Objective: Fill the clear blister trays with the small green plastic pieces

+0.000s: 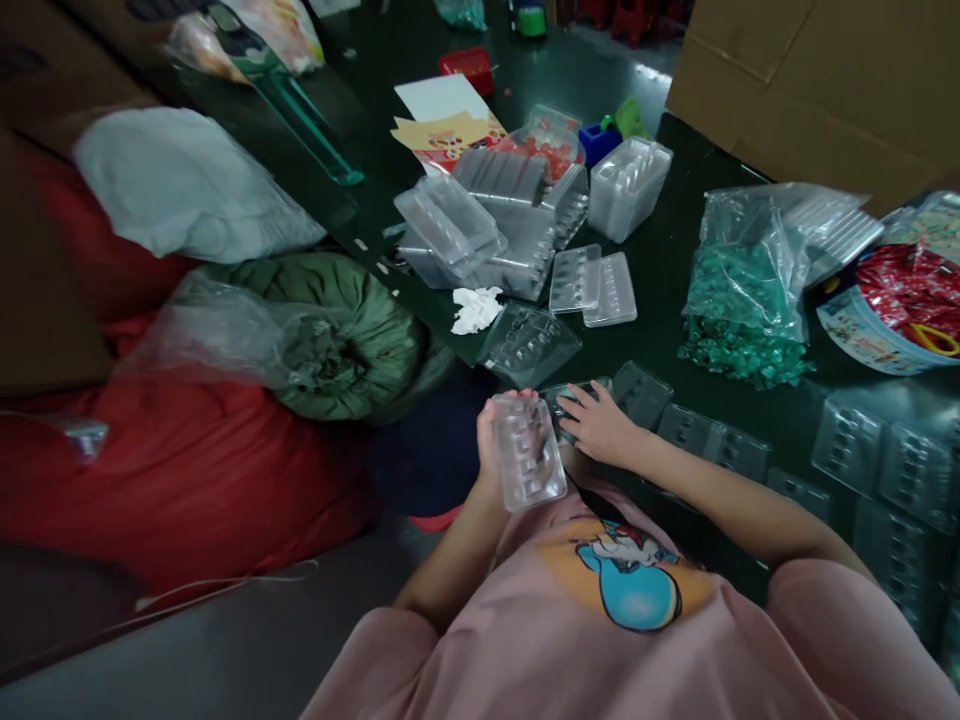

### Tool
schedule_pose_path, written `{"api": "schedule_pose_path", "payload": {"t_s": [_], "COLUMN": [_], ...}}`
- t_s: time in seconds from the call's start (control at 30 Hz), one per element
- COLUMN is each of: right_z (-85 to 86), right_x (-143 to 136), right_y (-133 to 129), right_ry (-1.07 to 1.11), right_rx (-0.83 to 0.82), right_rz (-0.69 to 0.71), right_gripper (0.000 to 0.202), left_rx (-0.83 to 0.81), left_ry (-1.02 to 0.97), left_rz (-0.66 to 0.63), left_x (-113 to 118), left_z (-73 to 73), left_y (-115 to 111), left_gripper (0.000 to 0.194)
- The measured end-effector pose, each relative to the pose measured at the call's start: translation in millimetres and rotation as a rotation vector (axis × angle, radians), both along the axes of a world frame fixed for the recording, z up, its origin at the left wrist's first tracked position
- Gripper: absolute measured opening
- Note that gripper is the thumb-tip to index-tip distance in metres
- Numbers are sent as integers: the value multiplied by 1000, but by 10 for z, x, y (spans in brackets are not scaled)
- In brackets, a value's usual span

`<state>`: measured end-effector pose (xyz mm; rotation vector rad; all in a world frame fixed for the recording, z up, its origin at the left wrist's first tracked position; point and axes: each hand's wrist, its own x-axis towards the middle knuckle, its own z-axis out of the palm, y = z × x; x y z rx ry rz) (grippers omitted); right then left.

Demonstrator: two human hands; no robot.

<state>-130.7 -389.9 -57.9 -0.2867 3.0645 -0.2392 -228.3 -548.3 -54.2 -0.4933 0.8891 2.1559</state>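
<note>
My left hand point(490, 440) is wrapped around a clear plastic blister tray point(529, 455), held upright near my chest; it looks thick, perhaps several nested together. Close to it, my right hand point(596, 422) lies with fingers spread on another clear blister tray point(559, 395) at the table's near edge. Its palm faces down, and part of that tray is hidden beneath it. Just beyond both hands rests a clear blister tray point(531, 343). To the right of my right hand, more single trays point(641, 393) line the table edge.
Stacked blister trays point(499, 235) fill the table's middle, beside a crumpled white tissue point(477, 310). Further right are a bag of green pieces point(746, 290) and a round tub point(862, 320) of red packets. Red sacks point(225, 470) and a green bundle point(337, 335) crowd the left.
</note>
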Motion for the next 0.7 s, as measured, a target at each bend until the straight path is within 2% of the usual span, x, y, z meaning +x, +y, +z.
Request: {"api": "schedule_pose_path", "payload": {"t_s": [0.07, 0.2, 0.33, 0.47, 0.53, 0.6, 0.7], "right_z": [-22, -47, 53, 120, 75, -14, -150], "right_x": [-52, -215, -276, -59, 111, 282, 491], "right_y": [31, 195, 271, 219, 240, 302, 405], "right_ry": [16, 32, 115, 220, 197, 131, 68], "right_rx": [23, 13, -151, -368, -348, -271, -190], "right_rz": [18, 8, -126, -380, -528, -619, -611], "right_gripper": [26, 27, 31, 32, 37, 46, 45], "left_rx": [5, 38, 34, 4, -19, -54, -99], "left_ry": [17, 57, 64, 74, 63, 30, -38], "left_rz": [-5, -50, -140, -222, -232, -258, -338], "left_x": [-26, -11, 119, 250, 260, 233, 179], "left_z": [13, 87, 187, 172, 114, 47, -15], "left_y": [-19, -28, 44, 91, 61, 12, -22], "left_gripper": [26, 27, 27, 28, 28, 29, 36]}}
